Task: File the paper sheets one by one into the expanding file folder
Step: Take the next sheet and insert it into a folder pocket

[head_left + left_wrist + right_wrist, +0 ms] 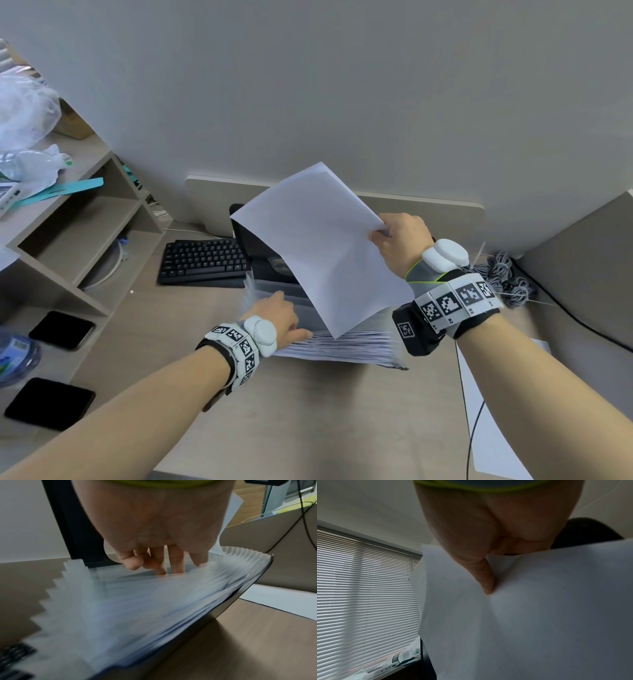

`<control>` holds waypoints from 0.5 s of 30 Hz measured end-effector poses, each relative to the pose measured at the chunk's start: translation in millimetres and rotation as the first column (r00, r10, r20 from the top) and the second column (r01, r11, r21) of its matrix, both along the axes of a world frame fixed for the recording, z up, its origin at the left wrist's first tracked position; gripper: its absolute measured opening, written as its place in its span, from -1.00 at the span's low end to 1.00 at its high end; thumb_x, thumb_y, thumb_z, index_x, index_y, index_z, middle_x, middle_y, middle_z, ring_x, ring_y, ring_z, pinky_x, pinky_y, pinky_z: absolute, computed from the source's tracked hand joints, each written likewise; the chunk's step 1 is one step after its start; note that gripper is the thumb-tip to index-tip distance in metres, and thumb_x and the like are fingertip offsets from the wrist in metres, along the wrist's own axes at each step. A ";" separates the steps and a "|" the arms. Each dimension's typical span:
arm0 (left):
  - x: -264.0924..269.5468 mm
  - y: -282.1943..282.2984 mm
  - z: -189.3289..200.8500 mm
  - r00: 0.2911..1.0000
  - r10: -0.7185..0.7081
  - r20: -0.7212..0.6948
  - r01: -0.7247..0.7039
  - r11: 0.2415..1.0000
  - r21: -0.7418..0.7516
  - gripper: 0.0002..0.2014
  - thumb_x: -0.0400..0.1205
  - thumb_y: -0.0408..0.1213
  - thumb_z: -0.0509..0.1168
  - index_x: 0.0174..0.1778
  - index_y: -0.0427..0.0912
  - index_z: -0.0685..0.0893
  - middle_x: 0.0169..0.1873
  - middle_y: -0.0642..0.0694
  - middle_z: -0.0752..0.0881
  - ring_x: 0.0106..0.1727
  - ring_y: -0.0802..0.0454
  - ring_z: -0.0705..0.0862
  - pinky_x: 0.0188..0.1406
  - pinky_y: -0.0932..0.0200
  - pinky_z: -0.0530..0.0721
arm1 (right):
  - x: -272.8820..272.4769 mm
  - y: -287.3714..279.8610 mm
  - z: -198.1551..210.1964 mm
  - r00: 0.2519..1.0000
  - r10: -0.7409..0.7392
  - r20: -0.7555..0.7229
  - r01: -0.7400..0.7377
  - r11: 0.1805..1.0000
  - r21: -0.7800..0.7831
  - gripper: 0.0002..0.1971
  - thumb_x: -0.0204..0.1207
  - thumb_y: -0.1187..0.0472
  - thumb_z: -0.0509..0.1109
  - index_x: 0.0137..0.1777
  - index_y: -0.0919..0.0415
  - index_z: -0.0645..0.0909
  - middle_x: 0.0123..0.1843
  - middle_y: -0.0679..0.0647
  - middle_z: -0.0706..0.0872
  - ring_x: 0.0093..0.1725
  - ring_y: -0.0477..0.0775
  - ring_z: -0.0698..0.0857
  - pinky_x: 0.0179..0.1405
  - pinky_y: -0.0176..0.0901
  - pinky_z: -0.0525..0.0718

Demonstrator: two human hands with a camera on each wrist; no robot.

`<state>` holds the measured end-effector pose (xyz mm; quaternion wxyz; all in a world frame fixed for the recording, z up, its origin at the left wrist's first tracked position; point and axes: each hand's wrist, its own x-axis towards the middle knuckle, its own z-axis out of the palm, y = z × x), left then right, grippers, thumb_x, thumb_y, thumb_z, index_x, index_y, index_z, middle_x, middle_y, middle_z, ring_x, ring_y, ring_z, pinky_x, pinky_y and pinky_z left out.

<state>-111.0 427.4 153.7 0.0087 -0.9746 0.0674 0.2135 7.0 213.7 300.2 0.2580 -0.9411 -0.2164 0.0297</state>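
The right hand [400,241] pinches a blank white paper sheet [318,246] at its edge, thumb on the near face and the other fingers hidden behind it, so the sheet hangs tilted with its lower corner over the translucent grey expanding file folder [349,342] on the beige worktop [308,421]. The left hand [279,317] reaches into that folder, its fingers [176,562] narrowly spread and dipped between the pleated dividers just below the sheet's corner, gripping nothing that shows.
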 end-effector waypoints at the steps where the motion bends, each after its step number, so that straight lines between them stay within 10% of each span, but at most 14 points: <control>1: -2.5 -1.2 -0.7 0.999 -0.018 0.026 0.019 1.000 -0.003 -0.25 0.50 0.49 -0.08 -0.28 -0.08 0.77 -0.07 0.05 0.72 0.07 -0.02 0.44 0.03 0.00 0.53 | 1.0 0.5 0.1 1.000 -0.002 -0.002 0.002 1.000 0.000 -0.86 0.52 0.28 0.26 -0.17 0.35 0.58 -0.28 0.30 0.67 -0.18 0.41 0.60 -0.30 0.00 0.55; 8: -18.8 -3.8 -17.6 0.988 -0.141 0.056 0.136 0.987 0.089 -0.14 0.37 0.54 0.12 0.36 -0.09 0.47 0.43 -0.08 0.45 0.43 -0.13 0.40 0.46 -0.09 0.32 | 5.1 2.6 -0.8 1.000 -0.005 -0.013 0.005 1.000 -0.006 -0.85 0.52 0.28 0.25 -0.14 0.35 0.60 -0.25 0.30 0.68 -0.16 0.41 0.60 -0.29 -0.01 0.53; 15: -12.4 -4.7 -23.9 0.992 -0.117 0.048 0.109 0.983 0.150 -0.49 0.56 -0.21 0.30 0.46 -0.07 0.41 0.59 -0.23 0.24 0.59 -0.24 0.23 0.59 -0.26 0.11 | 7.8 1.8 -4.8 0.999 -0.024 -0.026 0.024 1.000 -0.007 -0.85 0.50 0.25 0.26 -0.16 0.33 0.59 -0.29 0.30 0.66 -0.21 0.43 0.61 -0.35 -0.02 0.54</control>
